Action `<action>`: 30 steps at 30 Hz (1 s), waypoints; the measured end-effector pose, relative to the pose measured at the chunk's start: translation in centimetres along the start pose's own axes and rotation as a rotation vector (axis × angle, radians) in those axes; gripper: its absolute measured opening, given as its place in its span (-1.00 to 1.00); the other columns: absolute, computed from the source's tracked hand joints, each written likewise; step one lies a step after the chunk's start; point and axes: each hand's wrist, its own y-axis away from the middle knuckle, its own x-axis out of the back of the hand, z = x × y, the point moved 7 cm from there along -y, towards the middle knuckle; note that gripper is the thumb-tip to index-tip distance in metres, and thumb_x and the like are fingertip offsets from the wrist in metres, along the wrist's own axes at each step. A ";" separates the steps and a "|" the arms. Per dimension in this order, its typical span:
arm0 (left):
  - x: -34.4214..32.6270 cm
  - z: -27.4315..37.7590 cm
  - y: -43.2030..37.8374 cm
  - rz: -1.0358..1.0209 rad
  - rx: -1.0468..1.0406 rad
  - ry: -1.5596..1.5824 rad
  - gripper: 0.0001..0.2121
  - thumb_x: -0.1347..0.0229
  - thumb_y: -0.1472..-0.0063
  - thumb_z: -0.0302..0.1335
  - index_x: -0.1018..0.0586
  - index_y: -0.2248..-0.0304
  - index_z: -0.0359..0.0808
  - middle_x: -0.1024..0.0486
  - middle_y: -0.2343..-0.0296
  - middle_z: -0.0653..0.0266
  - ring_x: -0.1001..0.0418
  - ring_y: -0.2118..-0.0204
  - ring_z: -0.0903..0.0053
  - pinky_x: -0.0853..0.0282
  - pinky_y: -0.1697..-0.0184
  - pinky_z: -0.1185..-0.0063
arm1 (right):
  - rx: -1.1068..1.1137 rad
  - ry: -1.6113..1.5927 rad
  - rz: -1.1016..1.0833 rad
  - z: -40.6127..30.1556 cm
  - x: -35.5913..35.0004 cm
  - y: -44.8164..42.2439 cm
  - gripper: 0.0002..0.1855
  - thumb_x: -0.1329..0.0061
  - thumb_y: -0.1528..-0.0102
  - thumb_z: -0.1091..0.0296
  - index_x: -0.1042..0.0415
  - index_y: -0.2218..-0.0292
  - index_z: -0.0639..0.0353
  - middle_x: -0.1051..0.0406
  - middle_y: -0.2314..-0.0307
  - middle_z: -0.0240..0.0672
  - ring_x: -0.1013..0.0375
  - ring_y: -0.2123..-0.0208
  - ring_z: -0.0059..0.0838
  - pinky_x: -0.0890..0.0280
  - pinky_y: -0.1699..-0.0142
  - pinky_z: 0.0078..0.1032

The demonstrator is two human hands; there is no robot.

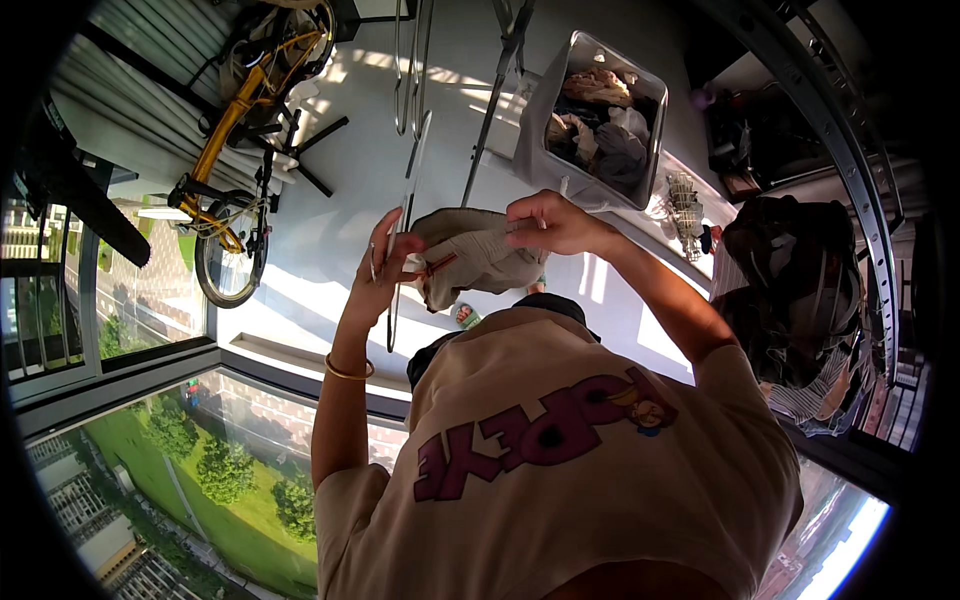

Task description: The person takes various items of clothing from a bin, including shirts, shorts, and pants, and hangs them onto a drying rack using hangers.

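Observation:
A beige cloth garment (480, 259), with a gathered band and a small orange-brown strip, hangs in front of my body. My right hand (549, 222) pinches the upper edge of the garment at its right side. On the other side, my left hand (384, 259) has its fingers around a thin metal clothes hanger (409, 180) and also touches the garment's left end. The hanger looks nearly edge-on and passes beside the cloth. Folds hide the lower part of the garment.
Several metal hangers (412, 67) hang ahead. A grey laundry basket (536, 135) holding crumpled clothes stands ahead right, near a clip hanger (684, 214). Dark clothes (787, 277) hang at right below a curved metal rail (847, 142). A yellow bicycle (244, 105) stands left; windows (217, 450) lie behind.

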 end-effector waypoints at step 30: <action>3.6 -8.2 -0.7 -0.226 0.202 0.374 -0.73 -0.02 -0.02 -0.41 -0.42 0.73 -0.38 -0.25 0.81 0.42 0.01 0.78 0.80 0.14 0.71 0.75 | 0.300 0.933 -0.387 -12.4 -2.8 4.0 -0.83 0.10 0.15 0.41 -0.24 0.71 0.16 -0.23 0.72 -0.34 -0.27 0.57 -0.35 -0.18 0.44 -0.41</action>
